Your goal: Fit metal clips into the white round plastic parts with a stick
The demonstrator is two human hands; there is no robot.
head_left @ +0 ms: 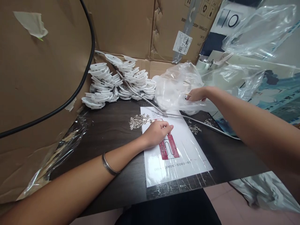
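L forearm w/ a metal bangle is nearest the cam, leading to the L hand, fingers mostly curled in over the printed sheet on the dark table, can't tell if it's got anything. R hand is at the clear bag w/ white stuff inside, at the back of the table, fingers bent, grip unclear. Small metal pcs are heaped just beyond the L hand, partly on the sheet, smaller heap on its R, grey cable across its far end, white plastic parts stacked L of the bag.
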